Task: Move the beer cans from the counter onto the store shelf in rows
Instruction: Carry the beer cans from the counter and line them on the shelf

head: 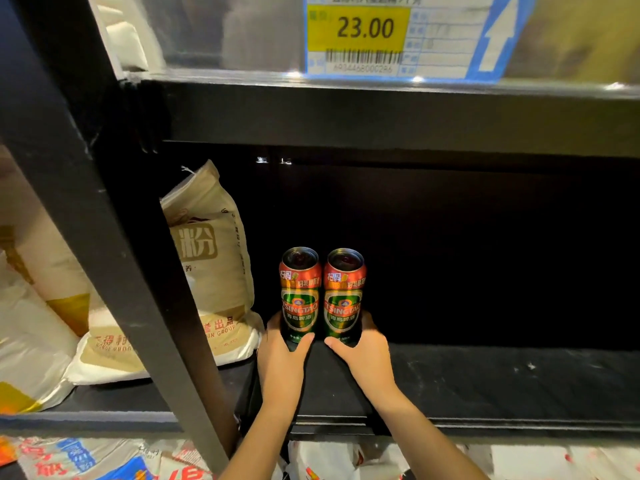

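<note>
Fingers (304,341) curled around 2 upright cans (300,292)

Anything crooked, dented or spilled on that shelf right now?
Nothing stands out. Both beer cans, left can and right can, stand upright side by side on the black shelf, each gripped low by a hand.

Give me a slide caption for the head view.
Both hands, left hand and right hand, set two Tsingtao cans upright.

We see glossy printed metal on both cans (299,296) we grip; beneath our grip the shelf (485,382) looks matt black, left of it a matt woven-looking sack (211,244).
</note>
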`<act>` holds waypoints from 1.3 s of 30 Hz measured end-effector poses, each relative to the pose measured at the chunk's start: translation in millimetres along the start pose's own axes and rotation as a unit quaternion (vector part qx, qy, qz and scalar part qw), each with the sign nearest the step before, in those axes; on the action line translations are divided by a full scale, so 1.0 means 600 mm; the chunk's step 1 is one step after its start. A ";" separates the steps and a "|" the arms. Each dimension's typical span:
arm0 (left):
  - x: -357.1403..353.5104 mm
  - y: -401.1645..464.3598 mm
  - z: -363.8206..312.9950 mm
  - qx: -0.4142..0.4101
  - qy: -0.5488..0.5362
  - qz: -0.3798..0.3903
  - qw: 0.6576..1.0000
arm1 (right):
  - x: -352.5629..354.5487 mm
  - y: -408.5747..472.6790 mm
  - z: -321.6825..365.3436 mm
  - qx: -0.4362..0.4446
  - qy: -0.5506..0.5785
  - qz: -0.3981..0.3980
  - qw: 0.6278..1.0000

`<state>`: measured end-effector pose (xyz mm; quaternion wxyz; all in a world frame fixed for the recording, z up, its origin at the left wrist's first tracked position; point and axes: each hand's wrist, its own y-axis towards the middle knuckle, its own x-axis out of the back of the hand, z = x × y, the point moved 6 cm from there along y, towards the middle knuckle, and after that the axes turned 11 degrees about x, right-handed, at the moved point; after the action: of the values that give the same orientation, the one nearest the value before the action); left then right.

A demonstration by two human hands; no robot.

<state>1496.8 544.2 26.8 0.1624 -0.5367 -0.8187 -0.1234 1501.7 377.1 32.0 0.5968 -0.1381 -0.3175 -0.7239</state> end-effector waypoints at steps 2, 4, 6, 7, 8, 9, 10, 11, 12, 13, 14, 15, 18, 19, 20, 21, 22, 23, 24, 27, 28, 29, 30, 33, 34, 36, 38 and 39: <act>-0.002 0.001 0.005 0.008 0.001 0.017 1.000 | 0.001 -0.001 0.004 -0.007 -0.018 0.021 1.000; -0.003 -0.006 0.008 0.029 0.034 0.035 0.998 | 0.009 -0.010 0.010 -0.010 -0.040 0.031 0.999; 0.003 -0.025 0.007 0.049 0.049 0.049 0.996 | 0.028 -0.032 0.016 -0.026 -0.054 0.013 0.998; 0.008 -0.038 0.006 0.059 0.047 0.066 0.995 | 0.041 -0.046 0.018 -0.032 -0.065 0.001 0.997; 0.012 -0.050 0.007 0.062 0.051 0.092 0.992 | 0.053 -0.063 0.017 -0.036 -0.081 -0.008 0.996; 0.016 -0.063 0.007 0.046 0.071 0.123 0.989 | 0.067 -0.083 0.016 -0.037 -0.104 -0.012 0.994; 0.018 -0.075 0.007 0.013 0.119 0.162 0.979 | 0.080 -0.107 0.013 -0.041 -0.129 -0.011 0.991; 0.019 -0.086 0.011 -0.031 0.179 0.200 0.963 | 0.093 -0.135 0.012 -0.047 -0.151 -0.007 0.987; 0.022 -0.095 0.013 -0.071 0.230 0.233 0.942 | 0.108 -0.170 0.010 -0.056 -0.167 -0.005 0.984; 0.024 -0.103 0.009 -0.101 0.259 0.256 0.926 | 0.125 -0.208 0.010 -0.068 -0.181 -0.008 0.981; 0.023 -0.112 0.002 -0.123 0.274 0.277 0.912 | 0.142 -0.250 0.009 -0.083 -0.196 -0.014 0.977; 0.020 -0.126 -0.007 -0.139 0.284 0.297 0.901 | 0.160 -0.296 0.010 -0.099 -0.212 -0.020 0.972; -0.001 -0.203 -0.038 -0.182 0.282 0.364 0.869 | 0.208 -0.450 0.014 -0.175 -0.231 -0.047 0.956; -0.009 -0.245 -0.050 -0.207 0.267 0.395 0.854 | 0.224 -0.505 0.019 -0.210 -0.228 -0.063 0.949; -0.019 -0.292 -0.060 -0.236 0.255 0.425 0.836 | 0.239 -0.562 0.024 -0.245 -0.225 -0.082 0.939; -0.030 -0.344 -0.069 -0.263 0.242 0.457 0.814 | 0.253 -0.618 0.031 -0.281 -0.223 -0.102 0.928; -0.042 -0.399 -0.074 -0.282 0.231 0.495 0.789 | 0.265 -0.677 0.037 -0.318 -0.217 -0.124 0.914; -0.055 -0.460 -0.075 -0.299 0.228 0.539 0.754 | 0.276 -0.738 0.046 -0.355 -0.208 -0.152 0.899; -0.064 -0.523 -0.075 -0.317 0.227 0.580 0.715 | 0.284 -0.800 0.056 -0.388 -0.197 -0.186 0.881; -0.065 -0.711 -0.061 -0.371 0.216 0.674 0.601 | 0.298 -0.983 0.103 -0.470 -0.166 -0.300 0.814; -0.058 -0.771 -0.052 -0.387 0.215 0.696 0.566 | 0.298 -1.043 0.122 -0.491 -0.154 -0.338 0.788; -0.043 -0.831 -0.047 -0.405 0.213 0.713 0.532 | 0.296 -1.101 0.142 -0.511 -0.145 -0.372 0.761; -0.028 -0.887 -0.041 -0.420 0.208 0.726 0.502 | 0.294 -1.156 0.163 -0.527 -0.141 -0.402 0.735; 0.022 -1.048 -0.030 -0.434 0.172 0.770 0.435 | 0.283 -1.312 0.224 -0.570 -0.122 -0.466 0.665; 0.039 -1.097 -0.024 -0.424 0.163 0.787 0.418 | 0.279 -1.361 0.244 -0.580 -0.117 -0.484 0.644; 0.067 -1.186 -0.011 -0.391 0.158 0.817 0.394 | 0.276 -1.455 0.279 -0.592 -0.118 -0.517 0.607; 0.086 -1.267 0.007 -0.359 0.158 0.836 0.384 | 0.273 -1.544 0.305 -0.604 -0.119 -0.540 0.574; 0.095 -1.303 0.017 -0.350 0.160 0.841 0.380 | 0.270 -1.586 0.316 -0.610 -0.112 -0.552 0.557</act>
<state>755.7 288.0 18.6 0.1088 -0.9299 0.2094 -0.2822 522.0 451.7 -10.6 -0.1869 -0.3464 0.1213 -0.9112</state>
